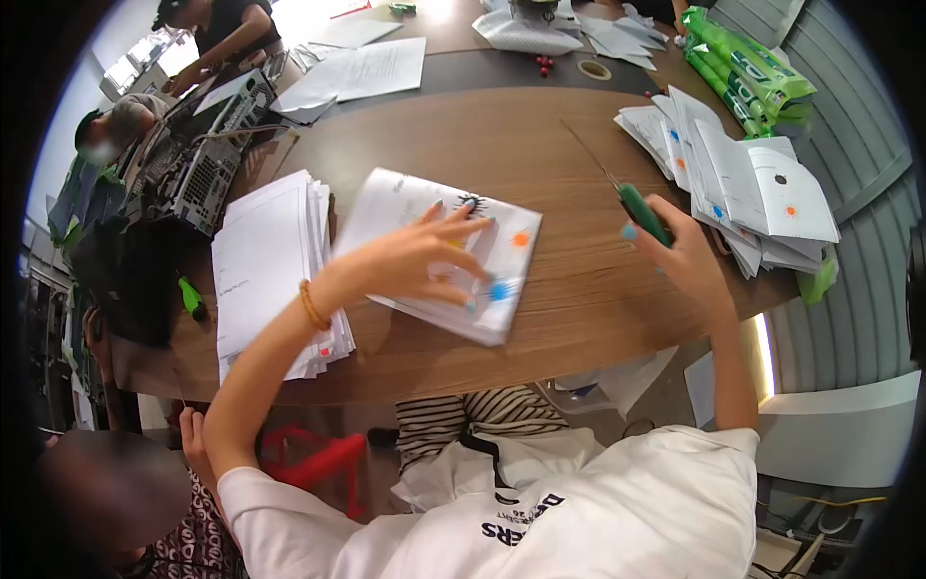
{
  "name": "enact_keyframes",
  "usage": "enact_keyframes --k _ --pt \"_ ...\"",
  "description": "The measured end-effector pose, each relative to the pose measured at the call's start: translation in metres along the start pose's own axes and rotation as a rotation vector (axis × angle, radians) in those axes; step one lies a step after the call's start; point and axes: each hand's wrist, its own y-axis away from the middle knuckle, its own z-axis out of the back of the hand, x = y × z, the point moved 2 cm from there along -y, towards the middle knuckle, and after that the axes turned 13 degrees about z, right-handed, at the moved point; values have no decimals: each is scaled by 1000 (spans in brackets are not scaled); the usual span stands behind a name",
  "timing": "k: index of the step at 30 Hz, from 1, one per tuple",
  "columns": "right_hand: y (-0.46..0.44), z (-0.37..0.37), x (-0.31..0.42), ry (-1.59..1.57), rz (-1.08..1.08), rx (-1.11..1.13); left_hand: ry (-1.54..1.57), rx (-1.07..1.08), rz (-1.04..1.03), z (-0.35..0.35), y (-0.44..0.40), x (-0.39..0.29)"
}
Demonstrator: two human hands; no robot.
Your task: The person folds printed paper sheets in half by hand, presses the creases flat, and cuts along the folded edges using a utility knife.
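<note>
My left hand lies with spread fingers over a folded white paper booklet on the table. Printed or stuck on that paper are spiky spots: a black one, an orange one and a blue one. Part of the sheet is hidden under my fingers. To the right, my right hand is closed round the green handle of a screwdriver. Its long thin shaft points up and away, above the tabletop; the tip's shape is too small to tell.
A stack of printed papers lies left of the booklet. Folded papers with coloured spots are piled at the right, near green packaging. An opened computer case, a bright green handle and a tape roll are also here. Other people sit around.
</note>
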Motion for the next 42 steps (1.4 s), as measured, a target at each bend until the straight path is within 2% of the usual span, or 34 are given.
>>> enact_keyframes --k 1,3,4,5,7,8,15,21,42 --pt "12 6 -3 292 51 -36 136 65 -24 9 -4 9" --pt "40 6 -8 316 77 -75 101 24 148 20 -10 -3" --pt "53 4 -9 346 123 -133 129 -41 318 20 -14 -17" --pt "62 -1 -9 327 104 -114 145 -16 333 5 -15 -27" --pt "79 -15 -3 347 282 -100 -300 -446 474 -22 -8 -38" --pt "86 -20 -3 405 288 -53 -295 -285 526 -35 -7 -34" --pt "78 -32 -11 484 344 -41 -2 -335 567 -42 -7 -25" --pt "56 -30 -14 455 376 -16 90 -352 542 -41 -4 -23" --pt "52 -21 -13 397 313 70 70 -320 502 -41 -7 -30"
